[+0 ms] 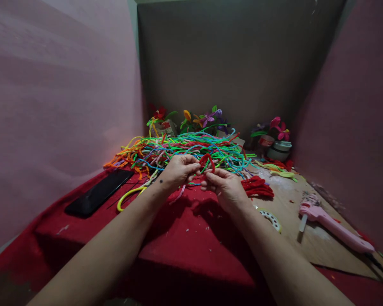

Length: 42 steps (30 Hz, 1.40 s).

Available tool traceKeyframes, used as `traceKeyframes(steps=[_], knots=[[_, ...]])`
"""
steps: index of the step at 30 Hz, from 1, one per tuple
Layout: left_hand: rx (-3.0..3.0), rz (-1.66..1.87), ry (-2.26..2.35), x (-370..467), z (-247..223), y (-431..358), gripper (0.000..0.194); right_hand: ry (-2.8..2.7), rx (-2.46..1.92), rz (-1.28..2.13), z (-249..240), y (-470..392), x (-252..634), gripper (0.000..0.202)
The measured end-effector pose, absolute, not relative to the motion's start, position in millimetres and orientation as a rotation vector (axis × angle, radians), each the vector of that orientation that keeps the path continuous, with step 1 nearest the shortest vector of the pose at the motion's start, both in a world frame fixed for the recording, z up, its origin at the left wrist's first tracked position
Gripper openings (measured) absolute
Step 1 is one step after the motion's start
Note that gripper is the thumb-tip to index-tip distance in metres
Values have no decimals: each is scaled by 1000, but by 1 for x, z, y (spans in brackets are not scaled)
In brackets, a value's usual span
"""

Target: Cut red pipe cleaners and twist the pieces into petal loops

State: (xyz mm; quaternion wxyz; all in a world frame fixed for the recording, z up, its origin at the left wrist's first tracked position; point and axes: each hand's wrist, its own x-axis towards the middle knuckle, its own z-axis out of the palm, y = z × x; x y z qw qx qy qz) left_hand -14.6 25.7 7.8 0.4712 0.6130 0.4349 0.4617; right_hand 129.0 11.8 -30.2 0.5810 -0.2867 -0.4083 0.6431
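Between my two hands, a red pipe cleaner (207, 158) is bent into a loop that stands up above the fingers. My left hand (182, 171) pinches its left side between thumb and fingertips. On the other side, my right hand (225, 187) is closed on the lower right end of the loop. A large pile of colourful pipe cleaners (191, 146) lies just behind the hands. To the right of my right wrist is a bundle of red pipe cleaners (258, 187). Both hands are held over the red cloth (191, 229).
A black phone (98, 193) and yellow-handled scissors (130, 198) lie on the left. At right, a pink glue gun (335, 227) with its cord rests on a board (287, 199), near a yellow-and-white roll (270, 219). Pipe-cleaner flowers (207, 119) and a grey pot (279, 150) stand along the back.
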Motion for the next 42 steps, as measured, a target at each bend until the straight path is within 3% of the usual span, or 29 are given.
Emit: traceKeyframes(steps=[9,22,34,39,42], knots=[[1615,1056,1100,-4,3,19,4,-901,-611,1163,-25,13,131,17],[1570,1068,1016,0,2,14,8,-966,-713,1127,-28,14,132,17],[1612,1102,1019,4,1,11,10,-1291,-1044,442,-33,9,131,16],[1693,1111,1049,6,-4,11,11,-1311,-1041,440,-36,7,128,12],[1713,1092,1057,5,-5,12,11,-1233,-964,743,-35,8,128,13]])
